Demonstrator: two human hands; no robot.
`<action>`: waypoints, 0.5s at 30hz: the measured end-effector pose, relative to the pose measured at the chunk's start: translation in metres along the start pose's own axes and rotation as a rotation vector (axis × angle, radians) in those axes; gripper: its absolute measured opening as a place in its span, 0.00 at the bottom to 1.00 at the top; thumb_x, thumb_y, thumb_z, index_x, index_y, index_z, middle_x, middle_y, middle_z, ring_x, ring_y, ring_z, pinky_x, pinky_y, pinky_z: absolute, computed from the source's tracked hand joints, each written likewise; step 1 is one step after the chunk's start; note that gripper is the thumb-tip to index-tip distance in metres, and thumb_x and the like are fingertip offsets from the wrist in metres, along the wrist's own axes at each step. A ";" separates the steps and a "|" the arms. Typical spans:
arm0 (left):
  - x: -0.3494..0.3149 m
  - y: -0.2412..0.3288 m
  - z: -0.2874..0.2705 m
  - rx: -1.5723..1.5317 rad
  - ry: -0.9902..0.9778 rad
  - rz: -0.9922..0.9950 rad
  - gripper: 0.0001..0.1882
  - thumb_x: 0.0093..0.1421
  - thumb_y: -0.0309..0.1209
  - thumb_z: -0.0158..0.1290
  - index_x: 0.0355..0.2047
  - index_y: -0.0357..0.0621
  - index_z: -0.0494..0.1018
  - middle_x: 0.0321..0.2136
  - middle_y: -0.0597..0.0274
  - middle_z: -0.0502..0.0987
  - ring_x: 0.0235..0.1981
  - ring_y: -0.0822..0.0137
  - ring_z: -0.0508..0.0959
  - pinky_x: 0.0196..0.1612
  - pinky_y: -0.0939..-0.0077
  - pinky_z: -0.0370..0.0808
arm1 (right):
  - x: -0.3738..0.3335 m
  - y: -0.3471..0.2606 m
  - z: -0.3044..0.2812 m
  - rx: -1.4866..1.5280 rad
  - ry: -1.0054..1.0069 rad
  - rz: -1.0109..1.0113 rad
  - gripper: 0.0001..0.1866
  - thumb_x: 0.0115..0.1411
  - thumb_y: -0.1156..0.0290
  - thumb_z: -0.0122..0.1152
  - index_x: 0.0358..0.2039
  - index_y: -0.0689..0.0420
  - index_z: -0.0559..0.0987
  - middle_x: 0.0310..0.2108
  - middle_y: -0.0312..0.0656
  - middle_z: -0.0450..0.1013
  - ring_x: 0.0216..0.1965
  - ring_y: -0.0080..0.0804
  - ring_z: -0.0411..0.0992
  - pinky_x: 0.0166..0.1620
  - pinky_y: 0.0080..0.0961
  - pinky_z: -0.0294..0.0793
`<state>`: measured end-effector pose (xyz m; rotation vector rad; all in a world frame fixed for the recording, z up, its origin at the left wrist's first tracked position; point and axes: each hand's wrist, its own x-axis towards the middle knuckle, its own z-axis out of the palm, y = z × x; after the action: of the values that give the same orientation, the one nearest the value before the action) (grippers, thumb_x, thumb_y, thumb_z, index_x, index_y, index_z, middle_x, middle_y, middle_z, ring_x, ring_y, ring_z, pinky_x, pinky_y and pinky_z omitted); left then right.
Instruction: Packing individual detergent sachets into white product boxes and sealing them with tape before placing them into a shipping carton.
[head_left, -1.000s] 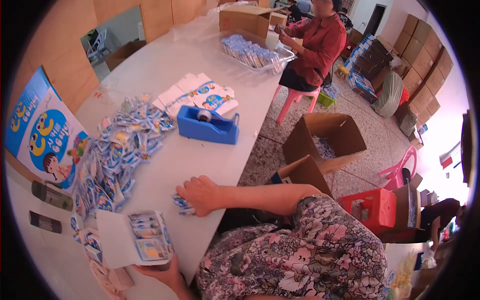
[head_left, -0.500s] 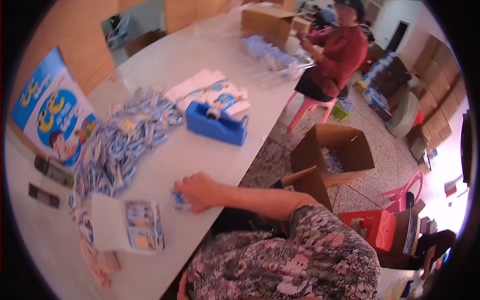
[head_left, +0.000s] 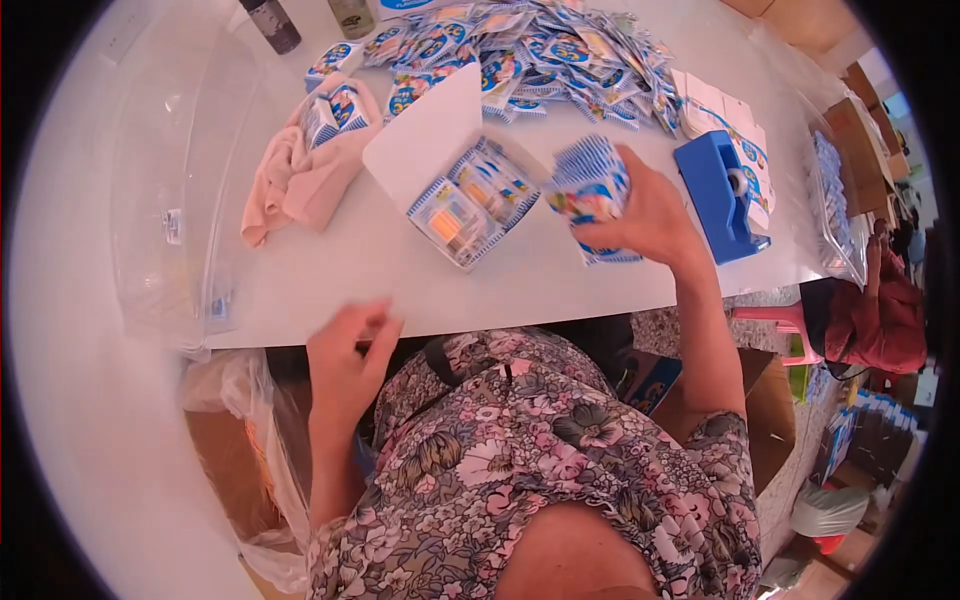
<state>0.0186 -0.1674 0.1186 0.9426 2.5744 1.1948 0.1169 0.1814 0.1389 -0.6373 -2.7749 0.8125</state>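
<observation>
My right hand (head_left: 655, 215) is closed around a bundle of small blue-and-white printed packets (head_left: 588, 180), held just right of an open white carton (head_left: 425, 135). Inside the carton lie packets (head_left: 450, 218) of the same look, side by side in two groups; its lid stands up at the far left. Over the table's near edge is my left hand (head_left: 350, 345), fingers curved, a gap between thumb and forefinger, nothing in it. A large heap of loose packets (head_left: 540, 60) lies beyond the carton.
A blue tape dispenser (head_left: 722, 195) stands right of my right hand, in front of a white printed sheet or bag (head_left: 735, 120). Left are a pink cloth (head_left: 310, 185) with packets and a clear plastic tray (head_left: 165, 200). Boxes stand below the table; a person in red (head_left: 885, 320) sits at far right.
My view has swung round to face the table squarely. The right hand, earlier low over packets by the table edge, now holds a bundle beside the carton. My left hand has come into view.
</observation>
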 end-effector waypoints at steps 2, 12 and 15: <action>0.025 0.004 0.017 -0.058 0.241 0.261 0.14 0.52 0.22 0.64 0.41 0.35 0.78 0.29 0.56 0.78 0.28 0.67 0.76 0.34 0.75 0.74 | 0.019 -0.056 -0.002 -0.053 -0.065 -0.031 0.46 0.34 0.47 0.73 0.52 0.61 0.72 0.34 0.52 0.79 0.37 0.53 0.78 0.41 0.41 0.76; 0.086 0.001 0.073 -0.051 0.196 0.583 0.30 0.51 0.31 0.66 0.52 0.33 0.70 0.54 0.46 0.70 0.56 0.47 0.71 0.57 0.58 0.69 | 0.068 -0.068 0.085 -0.014 -0.180 -0.340 0.35 0.43 0.48 0.69 0.46 0.60 0.73 0.37 0.51 0.78 0.40 0.53 0.78 0.44 0.42 0.75; 0.083 -0.007 0.070 0.015 0.164 0.612 0.31 0.53 0.34 0.64 0.54 0.32 0.69 0.58 0.44 0.68 0.61 0.45 0.68 0.61 0.57 0.67 | 0.065 -0.057 0.053 0.208 -0.250 -0.362 0.29 0.53 0.55 0.64 0.50 0.60 0.73 0.40 0.52 0.78 0.40 0.55 0.77 0.43 0.42 0.75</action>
<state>-0.0240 -0.0770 0.0765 1.7902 2.4867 1.4311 0.0233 0.1421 0.1296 0.0069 -2.8361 1.1363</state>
